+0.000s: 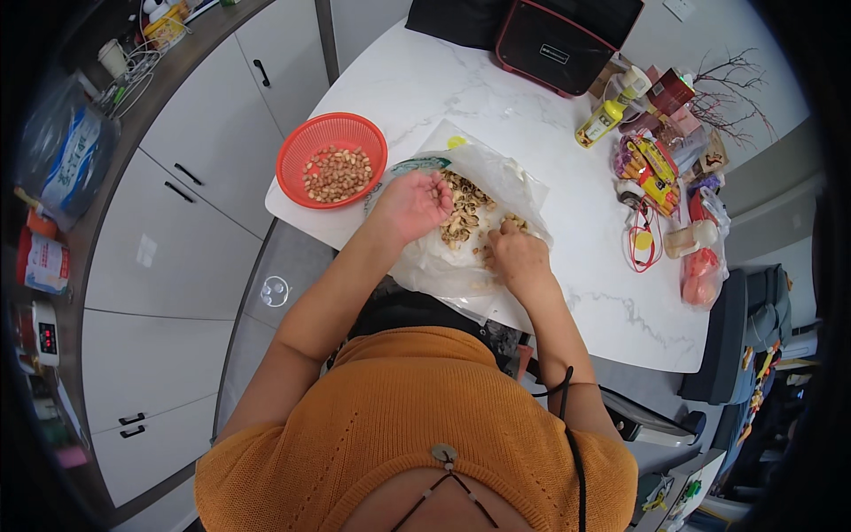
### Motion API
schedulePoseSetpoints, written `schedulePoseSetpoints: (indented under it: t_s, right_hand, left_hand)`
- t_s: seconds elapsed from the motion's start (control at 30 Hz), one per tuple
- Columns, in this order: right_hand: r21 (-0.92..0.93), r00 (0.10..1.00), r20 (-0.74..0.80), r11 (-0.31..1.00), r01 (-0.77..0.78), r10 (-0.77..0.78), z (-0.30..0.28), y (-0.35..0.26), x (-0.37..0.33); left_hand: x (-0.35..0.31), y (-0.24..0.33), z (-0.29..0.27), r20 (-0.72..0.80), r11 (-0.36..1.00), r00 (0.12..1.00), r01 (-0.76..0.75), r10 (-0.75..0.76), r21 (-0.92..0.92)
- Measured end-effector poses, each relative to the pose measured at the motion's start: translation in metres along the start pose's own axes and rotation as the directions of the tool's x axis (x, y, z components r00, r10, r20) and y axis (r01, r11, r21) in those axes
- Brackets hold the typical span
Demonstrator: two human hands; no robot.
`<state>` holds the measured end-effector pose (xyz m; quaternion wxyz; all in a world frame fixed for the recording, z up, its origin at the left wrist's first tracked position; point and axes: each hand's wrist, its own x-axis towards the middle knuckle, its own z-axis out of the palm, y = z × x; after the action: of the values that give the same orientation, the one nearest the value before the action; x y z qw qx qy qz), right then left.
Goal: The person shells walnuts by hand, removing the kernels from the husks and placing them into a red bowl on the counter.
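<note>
A crumpled white plastic bag (448, 266) lies spread on the table in front of me. On it is a heap of broken brown shells (463, 213) that look like peanut shells. My left hand (417, 206) is over the bag's left side, palm turned up and fingers curled closed; small brownish bits show by the fingertips, too small to name. My right hand (521, 259) reaches down at the right of the heap, fingertips pinched together beside a small pile of pale nuts (512, 222). What it pinches is hidden. Left of the bag, a red plastic colander (288, 168) holds shelled peanuts (339, 174).
A black box-shaped appliance with red trim (567, 44) stands at the table's far edge. To the right are a yellow-green bottle (601, 122), snack packets (651, 168), a red cord (643, 244) and a bag of red fruit (703, 270). White cabinets (168, 239) line the left.
</note>
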<state>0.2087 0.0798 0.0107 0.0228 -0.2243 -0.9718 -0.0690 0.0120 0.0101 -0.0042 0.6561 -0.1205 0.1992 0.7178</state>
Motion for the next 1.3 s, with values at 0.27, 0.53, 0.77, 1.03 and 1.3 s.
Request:
schedulePoseSetpoints:
  t_s: [0.27, 0.53, 0.77, 1.03, 1.3]
  right_hand:
    - [0.340, 0.984, 0.171, 0.940, -0.020, -0.041, -0.006, 0.005, 0.000]
    - [0.522, 0.977, 0.163, 0.852, 0.034, -0.140, 0.004, 0.007, 0.007]
    - [0.923, 0.953, 0.302, 0.239, -0.302, 0.037, 0.018, 0.008, 0.017]
    - [0.836, 0.941, 0.247, -0.543, -0.085, 0.233, 0.023, -0.001, 0.026]
    - [0.843, 0.946, 0.141, -0.536, 0.041, 0.294, 0.023, -0.010, 0.026]
  left_hand:
    - [-0.014, 0.016, 0.010, 0.136, 0.924, 0.937, -0.342, 0.322, 0.171]
    - [-0.017, 0.073, -0.015, 0.183, 0.325, 0.497, -0.761, 0.848, 0.562]
    - [-0.025, 0.069, -0.019, 0.290, 0.019, 0.370, -0.645, 0.883, 0.764]
    - [-0.035, -0.020, 0.001, 0.622, -0.258, 0.575, -0.589, 0.532, 0.766]
    - [-0.028, -0.039, -0.005, 0.608, -0.152, 0.638, -0.621, 0.473, 0.769]
